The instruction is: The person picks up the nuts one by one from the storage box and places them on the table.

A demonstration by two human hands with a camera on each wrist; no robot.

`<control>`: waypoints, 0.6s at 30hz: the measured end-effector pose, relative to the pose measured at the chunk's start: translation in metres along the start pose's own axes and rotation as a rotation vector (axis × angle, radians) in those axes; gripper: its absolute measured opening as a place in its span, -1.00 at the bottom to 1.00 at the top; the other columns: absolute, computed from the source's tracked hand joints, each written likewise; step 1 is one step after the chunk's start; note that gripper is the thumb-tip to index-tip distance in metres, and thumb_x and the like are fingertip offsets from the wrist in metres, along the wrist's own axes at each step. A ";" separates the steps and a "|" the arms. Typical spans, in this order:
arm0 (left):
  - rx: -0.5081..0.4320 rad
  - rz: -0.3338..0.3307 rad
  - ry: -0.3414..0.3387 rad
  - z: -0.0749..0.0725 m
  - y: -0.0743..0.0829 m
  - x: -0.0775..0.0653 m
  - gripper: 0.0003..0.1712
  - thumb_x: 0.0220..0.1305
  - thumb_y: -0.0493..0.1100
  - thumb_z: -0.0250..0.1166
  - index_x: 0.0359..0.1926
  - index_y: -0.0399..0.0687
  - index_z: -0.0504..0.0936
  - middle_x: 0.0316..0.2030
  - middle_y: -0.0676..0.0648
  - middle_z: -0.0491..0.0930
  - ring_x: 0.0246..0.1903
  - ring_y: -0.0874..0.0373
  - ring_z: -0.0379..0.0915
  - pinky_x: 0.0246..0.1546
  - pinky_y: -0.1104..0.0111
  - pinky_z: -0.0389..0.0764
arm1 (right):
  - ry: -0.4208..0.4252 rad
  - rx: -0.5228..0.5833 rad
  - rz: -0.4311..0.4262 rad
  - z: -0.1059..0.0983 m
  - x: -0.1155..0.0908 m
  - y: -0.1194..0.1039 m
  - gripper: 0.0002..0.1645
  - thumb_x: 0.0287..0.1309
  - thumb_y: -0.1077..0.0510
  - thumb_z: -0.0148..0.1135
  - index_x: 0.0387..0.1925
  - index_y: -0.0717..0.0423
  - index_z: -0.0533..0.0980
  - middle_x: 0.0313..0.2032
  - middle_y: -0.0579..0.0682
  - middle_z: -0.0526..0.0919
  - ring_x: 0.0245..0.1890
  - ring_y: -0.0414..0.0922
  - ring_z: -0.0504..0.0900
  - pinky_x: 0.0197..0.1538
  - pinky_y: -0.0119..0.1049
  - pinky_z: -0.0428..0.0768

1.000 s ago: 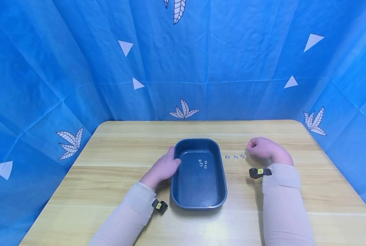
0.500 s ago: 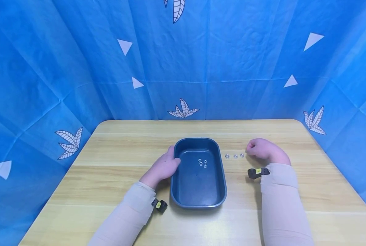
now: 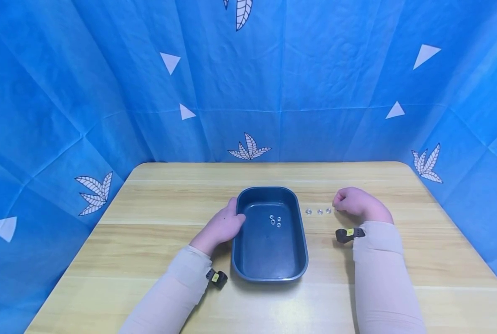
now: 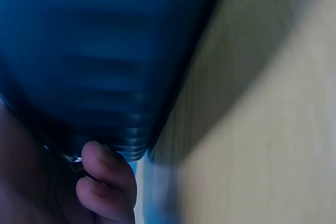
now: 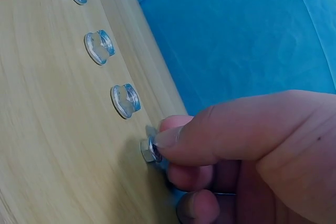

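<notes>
The person's left hand [image 3: 222, 228] is clamped on the left wall of a dark blue tray [image 3: 269, 260], the thumb over the rim and fingertips [image 4: 107, 169] curled by its outer side. The tray sits upright just right of that grip, its long axis running from near the person toward the table's [image 3: 169, 199] far edge. Inside it, right of the left thumb and in the far half of the floor, lies a loose cluster of four small metal nuts [image 3: 273, 221]; which way each one faces is too small to tell. Right of the tray, between the two grips, three flange nuts [image 3: 320, 212] stand apart in a sideways row, flanges down on the wood and hex ends up. Just beyond the row's right end, the right hand [image 3: 362, 204] has thumb and finger brought together on one more nut [image 5: 150, 150]. This nut sits at the fingertips, tilted, its flange by the thumb and its hex end pointing away from the hand; whether it touches the wood cannot be told.
</notes>
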State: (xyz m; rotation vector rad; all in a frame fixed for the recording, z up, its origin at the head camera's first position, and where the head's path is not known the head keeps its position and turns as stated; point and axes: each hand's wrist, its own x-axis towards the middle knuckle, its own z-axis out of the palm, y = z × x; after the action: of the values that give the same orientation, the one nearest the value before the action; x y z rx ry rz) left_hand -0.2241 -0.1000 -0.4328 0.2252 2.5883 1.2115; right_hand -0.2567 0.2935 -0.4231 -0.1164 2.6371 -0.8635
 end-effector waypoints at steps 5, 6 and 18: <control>-0.006 -0.009 -0.005 0.000 0.000 0.000 -0.32 0.51 -0.02 -0.05 0.55 -0.06 0.05 0.47 -0.15 0.25 0.41 -0.15 0.22 0.31 -0.22 0.27 | 0.008 0.002 -0.008 -0.001 0.001 0.002 -0.84 0.33 0.15 0.16 -0.16 0.16 0.54 -0.16 0.11 0.57 -0.13 0.07 0.49 -0.05 0.01 0.45; -0.004 -0.009 -0.005 0.000 0.000 0.000 -0.32 0.51 -0.02 -0.05 0.55 -0.06 0.06 0.47 -0.15 0.26 0.40 -0.15 0.23 0.31 -0.22 0.27 | 0.011 -0.004 -0.014 0.000 0.000 0.002 -0.84 0.33 0.15 0.16 -0.15 0.16 0.54 -0.15 0.11 0.58 -0.11 0.08 0.50 -0.03 0.03 0.46; 0.004 0.002 -0.001 0.000 -0.002 0.001 -0.32 0.49 -0.01 -0.03 0.54 -0.06 0.08 0.44 -0.14 0.30 0.37 -0.13 0.27 0.31 -0.20 0.28 | 0.043 -0.014 -0.038 -0.005 -0.006 -0.004 -0.69 0.41 -0.01 0.12 -0.07 0.14 0.55 -0.12 0.08 0.59 -0.06 0.06 0.50 0.00 0.04 0.48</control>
State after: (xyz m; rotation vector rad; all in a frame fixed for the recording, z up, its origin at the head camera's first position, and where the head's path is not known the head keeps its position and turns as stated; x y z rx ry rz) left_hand -0.2251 -0.1008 -0.4342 0.2290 2.5904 1.2064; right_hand -0.2530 0.2941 -0.4145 -0.1538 2.6890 -0.8700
